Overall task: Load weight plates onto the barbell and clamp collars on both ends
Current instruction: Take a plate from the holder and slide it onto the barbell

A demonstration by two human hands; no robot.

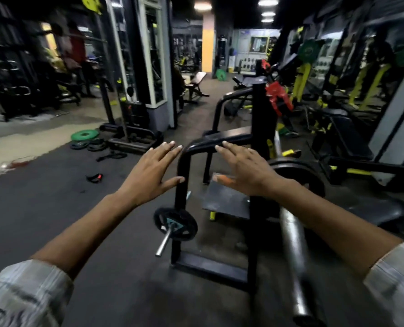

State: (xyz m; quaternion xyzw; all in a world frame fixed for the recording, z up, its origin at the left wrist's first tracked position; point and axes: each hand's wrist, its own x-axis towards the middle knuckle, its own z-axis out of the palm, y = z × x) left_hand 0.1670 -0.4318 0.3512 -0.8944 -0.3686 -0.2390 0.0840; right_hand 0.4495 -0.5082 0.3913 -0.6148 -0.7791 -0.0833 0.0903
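Observation:
The steel barbell sleeve runs toward me at lower right, with a large black weight plate loaded on it behind my right forearm. My left hand and my right hand hover palm-down with fingers spread above the black rack frame, holding nothing. A small black plate hangs on the rack's storage peg below my left hand. A red collar clamp sits on the rack upright further back. More plates, one green, lie on the floor at left.
The bench pad and foot plate sit inside the rack. A strap handle and a cable attachment lie on the dark floor at left. A cable machine stands behind them. Yellow-framed machines line the right side.

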